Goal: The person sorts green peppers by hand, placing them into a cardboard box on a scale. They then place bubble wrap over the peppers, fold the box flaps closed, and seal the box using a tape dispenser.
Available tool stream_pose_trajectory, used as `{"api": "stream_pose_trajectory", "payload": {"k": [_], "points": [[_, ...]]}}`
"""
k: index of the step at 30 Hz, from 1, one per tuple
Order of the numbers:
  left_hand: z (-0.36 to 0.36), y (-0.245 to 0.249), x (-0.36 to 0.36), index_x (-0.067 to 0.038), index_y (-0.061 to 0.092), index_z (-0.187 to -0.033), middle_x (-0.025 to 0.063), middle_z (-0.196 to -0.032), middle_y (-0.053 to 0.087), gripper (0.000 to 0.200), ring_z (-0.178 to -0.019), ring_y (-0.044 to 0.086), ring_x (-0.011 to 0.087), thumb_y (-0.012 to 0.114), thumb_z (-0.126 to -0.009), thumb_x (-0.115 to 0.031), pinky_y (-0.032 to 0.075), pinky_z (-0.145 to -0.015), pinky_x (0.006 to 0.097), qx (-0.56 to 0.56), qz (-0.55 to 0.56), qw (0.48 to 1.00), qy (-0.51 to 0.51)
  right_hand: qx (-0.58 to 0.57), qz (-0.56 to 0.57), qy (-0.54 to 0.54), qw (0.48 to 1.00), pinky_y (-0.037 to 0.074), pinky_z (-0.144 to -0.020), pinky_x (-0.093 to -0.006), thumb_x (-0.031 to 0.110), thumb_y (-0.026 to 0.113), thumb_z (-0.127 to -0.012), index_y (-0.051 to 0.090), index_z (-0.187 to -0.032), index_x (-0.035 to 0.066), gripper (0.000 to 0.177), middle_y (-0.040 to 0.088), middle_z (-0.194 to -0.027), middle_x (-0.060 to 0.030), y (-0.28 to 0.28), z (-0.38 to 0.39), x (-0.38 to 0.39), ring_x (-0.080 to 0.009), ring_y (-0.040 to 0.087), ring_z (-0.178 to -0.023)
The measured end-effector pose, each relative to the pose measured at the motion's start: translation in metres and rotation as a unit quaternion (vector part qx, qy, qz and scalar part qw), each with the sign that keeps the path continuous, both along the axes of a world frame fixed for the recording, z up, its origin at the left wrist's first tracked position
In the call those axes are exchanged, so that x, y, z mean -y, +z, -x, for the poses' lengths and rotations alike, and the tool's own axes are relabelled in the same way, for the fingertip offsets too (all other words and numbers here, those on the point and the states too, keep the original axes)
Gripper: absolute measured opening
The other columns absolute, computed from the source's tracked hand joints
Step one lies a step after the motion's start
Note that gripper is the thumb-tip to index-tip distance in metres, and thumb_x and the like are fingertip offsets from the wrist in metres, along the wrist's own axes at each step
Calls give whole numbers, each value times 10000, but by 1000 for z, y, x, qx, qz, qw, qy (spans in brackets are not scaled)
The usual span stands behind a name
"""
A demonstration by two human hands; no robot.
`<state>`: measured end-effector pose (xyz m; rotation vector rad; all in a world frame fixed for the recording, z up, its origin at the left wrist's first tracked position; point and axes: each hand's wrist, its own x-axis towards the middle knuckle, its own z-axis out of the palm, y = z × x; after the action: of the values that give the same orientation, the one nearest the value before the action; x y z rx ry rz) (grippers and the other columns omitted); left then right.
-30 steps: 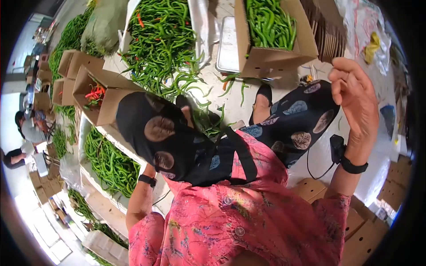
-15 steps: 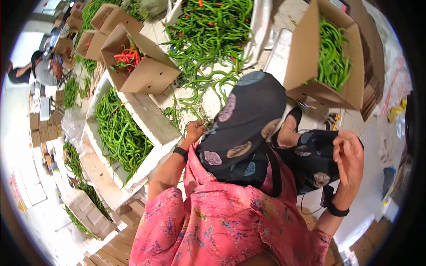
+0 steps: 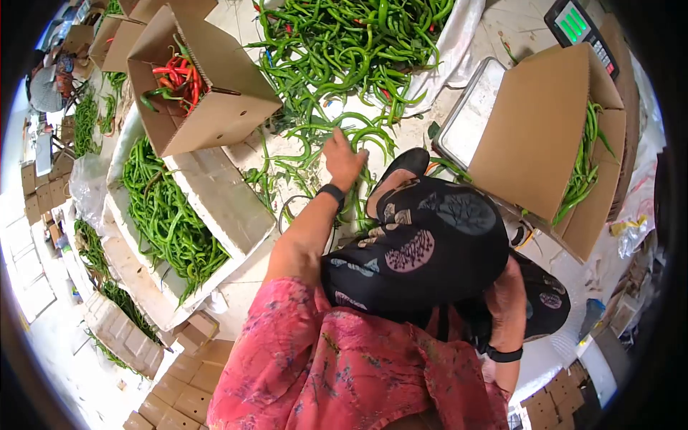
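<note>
My left hand (image 3: 342, 163) reaches down to loose green peppers (image 3: 369, 135) on the floor at the edge of the big pile (image 3: 344, 50). Its index finger and thumb are apart, and I see nothing held between them. By my bent knee, my right hand (image 3: 507, 301) rests against the dark patterned trousers (image 3: 430, 236), its fingers hidden. Left of my left hand stands a white foam box (image 3: 233, 197) with green peppers (image 3: 172, 218) in it. Red peppers and a few green ones (image 3: 179, 82) lie in a tilted cardboard box (image 3: 229, 118).
A cardboard box (image 3: 537, 129) holding green peppers (image 3: 584, 165) sits on a scale platform (image 3: 469, 107) at the right, with a lit display (image 3: 573, 25) behind it. More foam boxes, cartons and a seated person (image 3: 49, 87) are at the left. My shoe (image 3: 405, 166) is near the loose peppers.
My left hand has moved forward over the loose peppers. My right hand has come down from its raised position to beside my knee. The view has shifted, and the scale display now shows.
</note>
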<state>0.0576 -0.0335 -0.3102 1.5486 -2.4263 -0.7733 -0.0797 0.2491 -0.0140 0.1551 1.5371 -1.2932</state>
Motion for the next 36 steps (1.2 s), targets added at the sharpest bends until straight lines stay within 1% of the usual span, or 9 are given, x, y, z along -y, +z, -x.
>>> {"api": "stream_pose_trajectory", "payload": {"k": [2,8,12,15,21,29,33,34,36], "points": [[22,-8,10,-53,243,-1454,265,-1144,478,947,-975,572,462,790,-722,-301,490,-798,521,36,-64,995,65,38,8,-169,985,516,-773,-265,124,564,-920,606,-1172,-4,286,660,-1069,-92,-14,-9,5,-162,637,-902],[60,-61,128,-11,470,-1231,278,-1059,558,544,-942,568,453,708,-764,-154,469,-814,531,-42,52,998,-6,26,-46,-91,994,448,-959,-311,132,557,-944,544,-1289,9,367,611,-1215,-83,-13,-18,-2,-206,592,-1099],[90,22,176,-26,425,-1370,283,-1154,532,687,-1070,491,423,690,-738,-78,405,-904,490,-234,124,964,3,26,-61,-79,995,457,-933,-305,135,555,-945,553,-1273,10,351,617,-1195,-84,-20,-17,1,-198,597,-1069],[62,73,144,-44,505,-1320,242,-1238,523,623,-1102,495,385,685,-724,-75,378,-957,496,-136,318,924,-161,26,-62,-67,995,463,-913,-300,137,553,-946,560,-1261,11,339,622,-1180,-85,-24,-11,5,-192,600,-1046],[-26,4,-5,-212,494,-1326,146,-1427,399,604,-1219,447,377,676,-756,-123,398,-947,518,51,39,915,-398,18,-59,-40,997,475,-874,-291,142,550,-948,574,-1236,12,317,631,-1149,-86,-30,-5,9,-180,607,-1001],[-203,2,12,-207,473,-1372,152,-1491,360,601,-1268,432,430,652,-799,-172,415,-971,521,372,87,915,-132,-48,-33,13,998,492,-822,-279,148,545,-950,593,-1204,14,291,643,-1109,-88,-35,-3,4,-164,616,-940],[-171,49,-22,-72,668,-1012,168,-924,673,225,-693,643,375,593,-826,-173,523,-606,470,178,-97,928,-312,-82,-18,80,993,493,-788,-271,150,555,-946,602,-1183,17,276,647,-1077,-82,-32,16,10,-148,615,-902],[-227,-55,-38,-55,673,-912,172,-838,655,176,-627,620,315,604,-842,-202,501,-572,428,161,-217,864,-426,-8,-29,78,997,488,-774,-269,150,567,-941,604,-1174,20,270,647,-1060,-75,-7,26,15,-138,610,-887],[-160,33,-84,-55,672,-906,168,-833,654,176,-626,618,310,604,-844,-205,499,-570,425,133,-319,808,-476,-21,117,32,992,482,-719,-260,130,592,-916,610,-1134,7,250,651,-1011,-72,27,40,-3,-125,607,-834]]}}
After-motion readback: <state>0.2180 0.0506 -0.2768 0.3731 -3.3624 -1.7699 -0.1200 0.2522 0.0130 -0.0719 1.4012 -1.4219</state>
